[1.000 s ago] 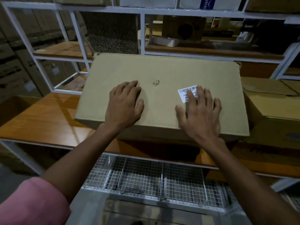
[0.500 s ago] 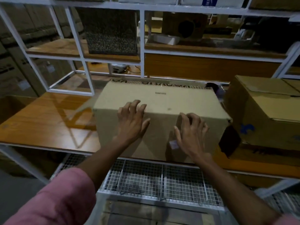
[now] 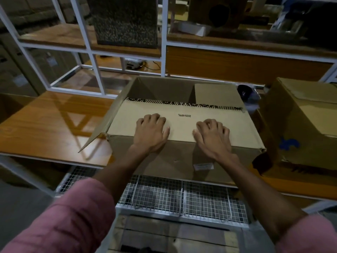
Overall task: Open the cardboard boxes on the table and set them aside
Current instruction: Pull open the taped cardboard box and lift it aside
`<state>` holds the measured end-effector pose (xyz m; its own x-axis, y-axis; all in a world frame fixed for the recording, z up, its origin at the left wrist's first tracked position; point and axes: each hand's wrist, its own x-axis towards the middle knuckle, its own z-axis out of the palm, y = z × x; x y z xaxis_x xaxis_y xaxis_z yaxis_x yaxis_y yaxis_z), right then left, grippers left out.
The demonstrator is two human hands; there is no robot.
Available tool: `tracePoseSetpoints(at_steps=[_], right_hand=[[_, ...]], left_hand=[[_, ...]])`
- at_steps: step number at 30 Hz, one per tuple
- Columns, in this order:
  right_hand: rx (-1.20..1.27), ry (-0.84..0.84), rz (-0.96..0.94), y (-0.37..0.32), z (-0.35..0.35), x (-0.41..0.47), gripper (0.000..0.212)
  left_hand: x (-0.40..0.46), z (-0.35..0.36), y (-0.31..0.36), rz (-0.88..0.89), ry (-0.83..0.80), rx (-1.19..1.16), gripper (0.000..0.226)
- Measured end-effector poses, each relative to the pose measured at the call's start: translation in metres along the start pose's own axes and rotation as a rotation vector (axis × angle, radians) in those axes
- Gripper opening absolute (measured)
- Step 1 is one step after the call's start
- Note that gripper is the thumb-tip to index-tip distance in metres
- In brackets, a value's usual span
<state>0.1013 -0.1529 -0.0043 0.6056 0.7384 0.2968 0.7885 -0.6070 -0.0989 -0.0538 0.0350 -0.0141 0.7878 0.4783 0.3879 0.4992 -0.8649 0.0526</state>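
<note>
A large cardboard box [image 3: 182,161] stands upright at the front edge of the wooden table [image 3: 45,125]. Its near top flap [image 3: 182,123] lies flat, printed with a small code and a striped edge. My left hand [image 3: 151,132] and my right hand [image 3: 213,137] rest side by side on that flap, fingers bent, palms down. Behind the flap the box is open and its inside shows. A side flap [image 3: 109,117] sticks out to the left.
A second cardboard box [image 3: 306,128] with a blue mark stands close on the right. White metal shelf frames [image 3: 94,70] rise behind the table. A dark object [image 3: 246,92] lies behind the box. Wire mesh baskets [image 3: 182,198] sit under the table edge.
The box has been turned upright from lying flat, its labelled face now facing me. Both hands moved from that face onto the top flap, and the open top now shows.
</note>
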Motion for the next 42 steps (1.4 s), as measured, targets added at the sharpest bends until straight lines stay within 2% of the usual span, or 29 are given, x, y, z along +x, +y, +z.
tracePoseSetpoints(at_steps=[7, 12, 23, 25, 29, 32, 35, 38, 40, 42], right_hand=[[-0.011, -0.032, 0.019, -0.024, 0.010, 0.013, 0.044], [-0.040, -0.051, 0.029, -0.025, 0.012, 0.015, 0.043], [0.029, -0.224, -0.019, -0.033, 0.008, 0.073, 0.049], [0.017, -0.255, -0.027, -0.041, 0.009, 0.094, 0.053], [-0.034, -0.369, 0.052, -0.048, 0.011, 0.139, 0.074], [-0.007, -0.439, 0.098, -0.045, 0.008, 0.160, 0.074], [-0.001, -0.349, 0.090, -0.045, -0.006, 0.167, 0.065], [-0.002, -0.132, 0.067, -0.050, -0.038, 0.168, 0.051], [-0.013, 0.023, 0.043, -0.054, -0.068, 0.165, 0.042], [0.036, 0.093, 0.029, -0.058, -0.105, 0.162, 0.038]], left_hand=[[0.009, 0.001, -0.025, -0.027, -0.033, -0.050, 0.048], [0.031, 0.000, -0.011, -0.178, -0.091, -0.077, 0.054], [0.041, 0.009, -0.007, -0.224, -0.001, 0.013, 0.053], [0.041, 0.010, -0.007, -0.219, -0.002, 0.013, 0.053], [0.040, 0.011, -0.008, -0.213, -0.003, 0.003, 0.052], [0.039, 0.009, -0.009, -0.225, 0.002, 0.001, 0.053], [0.044, 0.005, -0.009, -0.208, -0.026, -0.050, 0.055], [0.061, -0.009, -0.008, -0.115, -0.018, -0.127, 0.062], [0.080, -0.031, -0.006, -0.050, 0.018, -0.097, 0.067], [0.101, -0.061, -0.001, -0.021, 0.073, -0.061, 0.064]])
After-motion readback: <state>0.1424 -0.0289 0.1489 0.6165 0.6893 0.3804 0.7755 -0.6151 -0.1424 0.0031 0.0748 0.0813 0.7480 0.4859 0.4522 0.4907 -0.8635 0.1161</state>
